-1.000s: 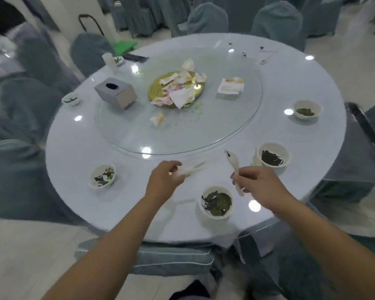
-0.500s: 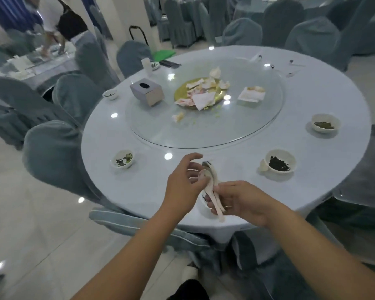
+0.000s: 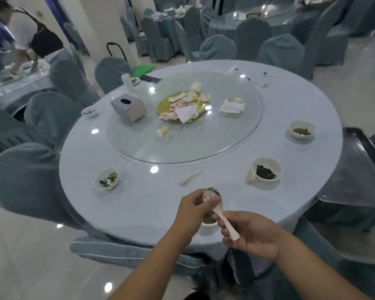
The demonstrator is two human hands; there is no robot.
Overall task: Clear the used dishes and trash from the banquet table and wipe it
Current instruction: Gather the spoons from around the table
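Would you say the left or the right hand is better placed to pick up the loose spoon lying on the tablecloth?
Probably the left hand: it is nearer the loose spoon and only steadies the spoons whose handles the right hand grips.

Banquet hall; round tables point(image 3: 312, 118), covered chairs point(image 3: 217, 48)

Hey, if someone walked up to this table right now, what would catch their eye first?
Probably the gold plate heaped with crumpled napkins at the middle of the glass turntable, beside a grey tissue box. Next, at the near edge, the left hand and right hand hold white spoons over a small bowl. Similar bowls with dark leftovers ring the table.
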